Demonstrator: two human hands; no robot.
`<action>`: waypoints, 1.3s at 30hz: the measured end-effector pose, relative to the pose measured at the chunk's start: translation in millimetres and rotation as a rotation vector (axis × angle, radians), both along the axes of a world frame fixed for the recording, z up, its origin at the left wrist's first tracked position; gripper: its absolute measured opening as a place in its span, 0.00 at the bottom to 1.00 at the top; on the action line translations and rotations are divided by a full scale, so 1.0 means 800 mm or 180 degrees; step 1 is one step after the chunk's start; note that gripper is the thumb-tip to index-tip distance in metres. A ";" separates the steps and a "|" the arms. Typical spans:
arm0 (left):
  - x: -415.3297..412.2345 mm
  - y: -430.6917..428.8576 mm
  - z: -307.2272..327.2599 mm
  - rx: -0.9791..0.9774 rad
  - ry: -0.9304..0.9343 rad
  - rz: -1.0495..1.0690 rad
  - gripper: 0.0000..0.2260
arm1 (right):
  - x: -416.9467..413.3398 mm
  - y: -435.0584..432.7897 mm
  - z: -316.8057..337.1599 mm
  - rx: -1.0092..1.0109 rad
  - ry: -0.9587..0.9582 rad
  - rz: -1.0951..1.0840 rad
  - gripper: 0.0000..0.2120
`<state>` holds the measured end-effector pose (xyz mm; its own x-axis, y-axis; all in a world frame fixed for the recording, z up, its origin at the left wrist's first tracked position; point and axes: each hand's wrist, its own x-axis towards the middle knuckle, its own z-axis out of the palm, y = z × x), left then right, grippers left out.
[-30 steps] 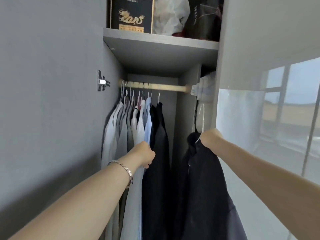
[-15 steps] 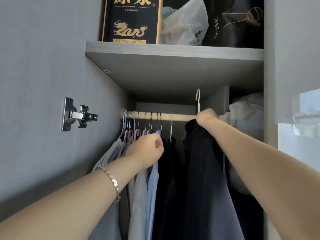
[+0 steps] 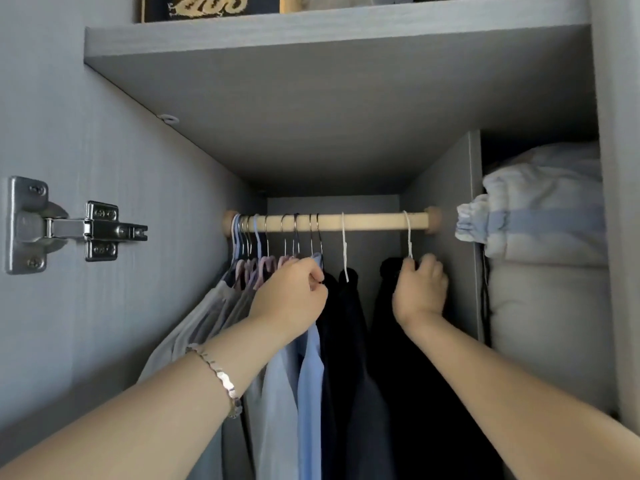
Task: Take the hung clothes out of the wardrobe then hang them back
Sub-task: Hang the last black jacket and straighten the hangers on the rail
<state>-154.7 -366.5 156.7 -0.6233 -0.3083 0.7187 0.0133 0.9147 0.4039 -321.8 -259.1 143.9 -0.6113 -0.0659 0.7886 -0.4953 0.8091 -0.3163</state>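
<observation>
at the right end of the wooden rail (image 3: 329,221), close to the wardrobe's inner side wall, your right hand (image 3: 420,289) is closed around the neck of a white hanger (image 3: 408,237). its hook already sits over the rail, and the dark garment (image 3: 391,341) on it hangs straight down below your fist. further left, near the middle of the rail, your left hand (image 3: 294,296) is curled in a loose fist against the light blue shirt (image 3: 308,375); the fingers look pinched on the cloth or on the hanger under it, but i cannot tell which one exactly. a second dark garment (image 3: 346,341) hangs between your two hands on its own white hook. the other shirts (image 3: 221,306) are pressed together at the left end of the rail, with their pink and grey hangers touching each other.

as i judge it, you are in the part of hanging back: this dark piece is on the rail, and only the letting go is left for it. how many clothes are still outside the wardrobe i cannot see, so i cannot say how much remains. folded bedding (image 3: 540,237) fills the compartment to the right, and it is not part of your work.
</observation>
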 end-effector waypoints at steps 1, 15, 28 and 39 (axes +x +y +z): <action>-0.003 0.001 -0.002 -0.0128 -0.0006 0.0033 0.08 | 0.012 -0.014 -0.006 -0.0130 0.0216 0.0336 0.15; -0.061 0.040 -0.039 -0.0264 -0.1215 0.0061 0.16 | 0.024 -0.004 0.003 -0.1060 -0.1546 0.1091 0.16; -0.043 -0.011 -0.007 -0.1001 -0.0839 0.1325 0.26 | 0.066 -0.018 0.013 0.0594 -0.0130 0.1219 0.19; -0.038 -0.025 -0.005 -0.0434 -0.1313 0.0745 0.31 | 0.050 -0.017 0.018 -0.0024 -0.1902 0.0946 0.15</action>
